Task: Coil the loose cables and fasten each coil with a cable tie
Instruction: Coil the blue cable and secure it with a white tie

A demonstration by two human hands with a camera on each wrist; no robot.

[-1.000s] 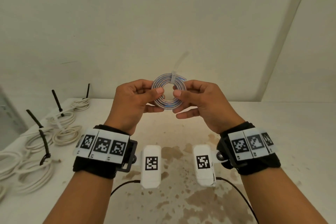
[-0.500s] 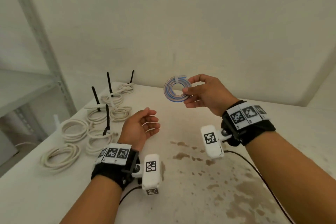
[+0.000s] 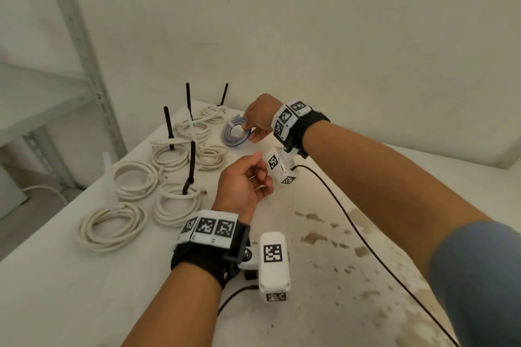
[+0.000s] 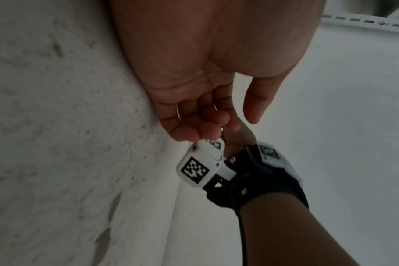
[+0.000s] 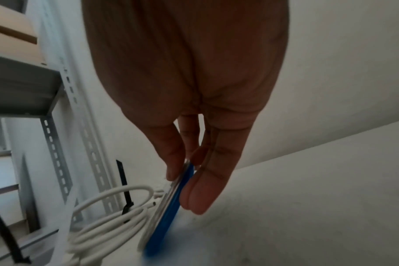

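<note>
Head view showed the right hand [image 3: 260, 118] pinching the blue coil [image 3: 236, 132] by its near rim, low over the table [image 3: 84, 290] just right of the white coils [image 3: 169, 160], while the left hand [image 3: 242, 186] hung nearer, loosely curled and empty.

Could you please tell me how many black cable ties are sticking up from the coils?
4: farthest tie, second tie left of it, left tie, nearest tie. Others could be hidden.
</note>
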